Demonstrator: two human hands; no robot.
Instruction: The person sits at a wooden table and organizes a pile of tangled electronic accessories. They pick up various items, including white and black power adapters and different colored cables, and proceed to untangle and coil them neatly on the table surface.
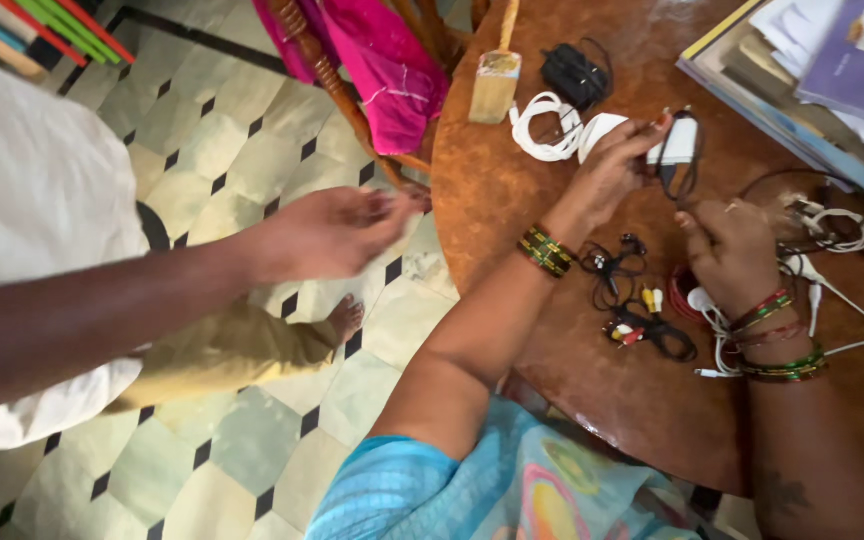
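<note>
Cables everywhere on this round wooden table (512, 200), and the person in the blue top is right in the middle of it. Their left hand (612, 170) is pinched shut on a white charger plug (679, 142) up near 12 o'clock of the mess, with a thin black cord (674, 182) dangling off it. The right hand (732, 255), curled loosely, looks like it has that same black cord between thumb and fingers, though I can't tell how firmly.

Honestly the snag risk is the big one. At 6 o'clock from the hands sits a knot of black wires with red and yellow plugs (637, 315), and at 3 o'clock a bundle of white cables (832, 230). Pull the cord hard and I reckon it drags half the pile along, or tightens the tangle.

Also, a second person's arm comes in from 9 o'clock, open hand (337, 232) hovering off the table edge over the tiled floor (222, 150). If anything gets passed across that gap carelessly, it probably hits tile.

The coiled white cable (544, 128) and paintbrush (495, 75) at 11 o'clock look safe enough.
</note>
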